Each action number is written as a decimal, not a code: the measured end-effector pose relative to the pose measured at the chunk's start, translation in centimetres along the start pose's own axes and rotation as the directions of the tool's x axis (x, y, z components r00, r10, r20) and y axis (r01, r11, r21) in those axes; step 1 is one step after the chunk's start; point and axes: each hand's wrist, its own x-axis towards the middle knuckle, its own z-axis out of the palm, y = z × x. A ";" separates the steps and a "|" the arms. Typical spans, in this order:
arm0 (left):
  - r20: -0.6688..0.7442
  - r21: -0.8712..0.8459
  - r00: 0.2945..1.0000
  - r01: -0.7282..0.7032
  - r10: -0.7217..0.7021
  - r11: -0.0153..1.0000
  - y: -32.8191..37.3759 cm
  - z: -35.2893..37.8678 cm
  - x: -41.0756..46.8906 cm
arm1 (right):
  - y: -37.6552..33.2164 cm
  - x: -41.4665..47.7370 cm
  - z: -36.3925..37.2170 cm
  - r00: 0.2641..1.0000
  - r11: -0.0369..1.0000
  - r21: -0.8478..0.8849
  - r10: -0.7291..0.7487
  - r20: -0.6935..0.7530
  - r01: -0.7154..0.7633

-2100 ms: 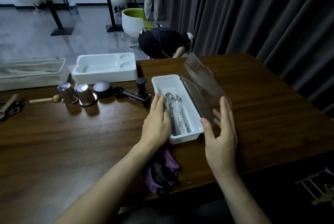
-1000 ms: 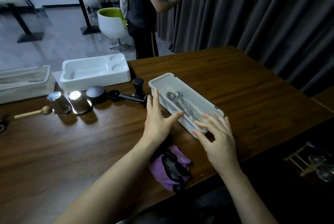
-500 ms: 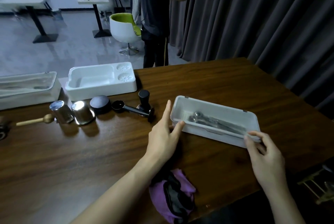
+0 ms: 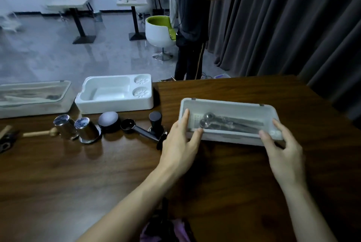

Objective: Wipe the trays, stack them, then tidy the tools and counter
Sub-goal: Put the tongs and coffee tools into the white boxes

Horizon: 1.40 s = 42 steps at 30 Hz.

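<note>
Both hands rest with fingers nearly straight on the white rectangular plastic box [image 4: 230, 104]. The left hand [image 4: 178, 144] has its forefinger along the box's left end and its thumb on the near rim. The right hand [image 4: 284, 153] has its thumb on the near rim and its forefinger on top by the right end. Neither wraps round the box; they press and steady it.

Two seconds ago the clear lid [image 4: 246, 111] stood propped open under the right hand, and the box pointed away from the person. Now the lid lies shut over the metal spoons [image 4: 224, 123], and the box has been swung to lie left to right on the dark wooden table [image 4: 234, 183], right of centre.

That suggests the spoons are stowed and the box is ready to join the other trays. These are the white foam tray [image 4: 113, 103] at the far edge and a long lidded tray [image 4: 33, 97] beyond it to the left.

Loose tools are not yet tidied, all left of the box: two steel cups [image 4: 87, 130], a black tamper [image 4: 156, 122], a black scoop [image 4: 134, 127] and a wooden dipper [image 4: 39, 133]. A purple cloth [image 4: 175, 230] sits at the near edge.
</note>
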 end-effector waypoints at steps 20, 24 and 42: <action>-0.337 -0.188 0.904 0.210 -0.264 0.959 0.2 3.1 13.9 | -1.5 18.6 12.4 0.943 0.986 0.080 -0.166 0.288 0.149; -0.347 -0.186 0.895 0.229 -0.282 0.956 -0.5 2.9 15.1 | -1.3 19.1 13.4 0.931 0.983 0.095 -0.179 0.317 0.156; -0.172 -0.167 0.937 0.277 -0.305 0.946 0.1 3.4 13.4 | -1.9 18.2 13.7 0.929 0.982 -0.041 -0.160 0.335 0.183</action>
